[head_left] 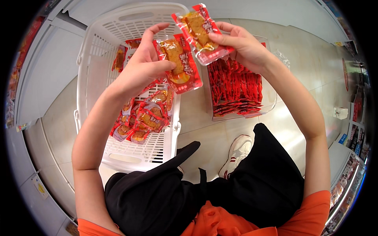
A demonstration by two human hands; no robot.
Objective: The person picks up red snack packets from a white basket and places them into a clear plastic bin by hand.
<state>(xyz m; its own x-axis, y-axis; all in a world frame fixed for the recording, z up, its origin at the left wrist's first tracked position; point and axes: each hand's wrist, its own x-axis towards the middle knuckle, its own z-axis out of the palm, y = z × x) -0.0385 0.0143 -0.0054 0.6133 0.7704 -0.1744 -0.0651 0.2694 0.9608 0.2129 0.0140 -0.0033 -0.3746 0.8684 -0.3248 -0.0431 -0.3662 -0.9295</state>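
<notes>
Near the white basket (89, 78), left fingers (160, 67) apparently pinch one red packet (180, 61), right fingers (223, 39) another packet (198, 29).

From the head, a wide fisheye looks down past black trousers (157, 200) onto nearby red packets (180, 63)

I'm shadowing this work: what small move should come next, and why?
Probably the right hand should lower its packet toward the clear bin: red packets stand there in tight rows, while the white basket holds loose packets.
</notes>
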